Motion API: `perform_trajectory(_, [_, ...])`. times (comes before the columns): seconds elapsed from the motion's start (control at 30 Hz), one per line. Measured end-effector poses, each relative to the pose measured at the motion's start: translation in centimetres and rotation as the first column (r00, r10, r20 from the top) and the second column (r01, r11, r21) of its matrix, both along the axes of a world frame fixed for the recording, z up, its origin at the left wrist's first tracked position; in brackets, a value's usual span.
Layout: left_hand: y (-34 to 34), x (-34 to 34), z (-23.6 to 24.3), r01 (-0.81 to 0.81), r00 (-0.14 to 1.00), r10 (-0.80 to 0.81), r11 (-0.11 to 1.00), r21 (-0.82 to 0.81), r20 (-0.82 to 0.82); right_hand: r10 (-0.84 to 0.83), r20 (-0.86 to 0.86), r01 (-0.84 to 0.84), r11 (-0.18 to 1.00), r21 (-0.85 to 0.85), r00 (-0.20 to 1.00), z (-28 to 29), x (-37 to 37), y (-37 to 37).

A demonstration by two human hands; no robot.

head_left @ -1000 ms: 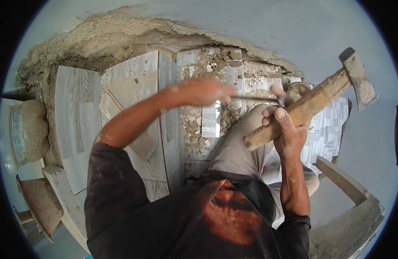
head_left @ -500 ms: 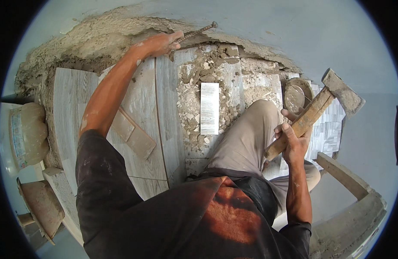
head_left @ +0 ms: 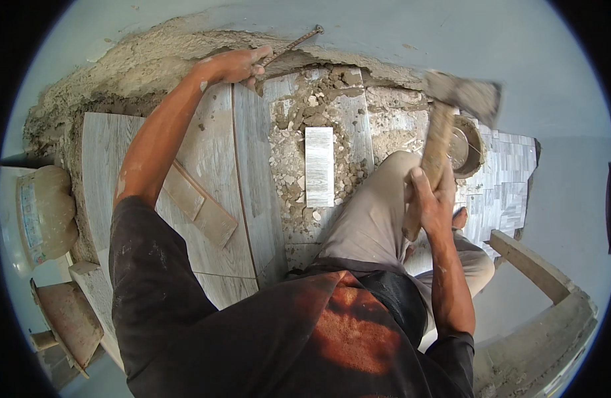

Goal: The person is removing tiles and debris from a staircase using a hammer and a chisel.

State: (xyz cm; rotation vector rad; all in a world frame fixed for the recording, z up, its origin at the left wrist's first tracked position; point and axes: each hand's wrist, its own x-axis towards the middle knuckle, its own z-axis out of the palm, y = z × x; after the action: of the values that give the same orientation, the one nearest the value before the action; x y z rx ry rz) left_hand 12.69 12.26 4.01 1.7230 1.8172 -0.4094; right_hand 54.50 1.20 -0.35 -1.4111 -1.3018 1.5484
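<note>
My left hand (head_left: 236,66) grips a ribbed steel rod (head_left: 291,46), angled along the crumbled band (head_left: 139,63) at the base of the pale blue-grey wall; where its lower end rests is hidden by my fingers. My right hand (head_left: 431,205) is wrapped round the wooden handle of a hammer (head_left: 439,136), its blurred, heavy metal head (head_left: 461,93) raised near the wall above my bent knee. A narrow loose grey wood-look tile (head_left: 319,166) lies among mortar rubble (head_left: 292,186) between my hands.
Grey plank tiles (head_left: 110,172) and smaller loose pieces (head_left: 212,222) lie on the left. A dirty bucket (head_left: 478,149) stands right of my knee, beside patterned tiles (head_left: 508,186). A plastic container (head_left: 50,209), rusty pan (head_left: 70,312) and concrete-crusted beam (head_left: 531,265) are around me.
My left hand has carried the rod up and left to the wall's broken band. The hammer in my right hand has swung from pointing right to more upright, its head now further left.
</note>
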Motion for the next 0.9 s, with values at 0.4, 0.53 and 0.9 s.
perform_trajectory(0.4, [-1.1, 0.4, -1.1, 0.127, 0.991, -0.12, 0.982, 0.139, -0.061, 0.007, -0.411, -0.007, 1.0, 0.002, 0.912, 1.3, -12.5, 4.2])
perform_trajectory(0.53, [-0.9, 0.1, -1.1, 0.132, 0.989, -0.125, 0.987, 0.096, -0.077, 0.018, -0.29, -0.003, 0.999, 0.052, 0.957, 1.0, -13.9, 4.5])
perform_trajectory(0.9, [-0.7, -0.1, -0.4, 0.09, 0.995, -0.088, 0.995, 0.036, -0.039, 0.093, -0.35, -0.128, 0.989, -0.077, 0.932, 1.0, -13.1, 5.2])
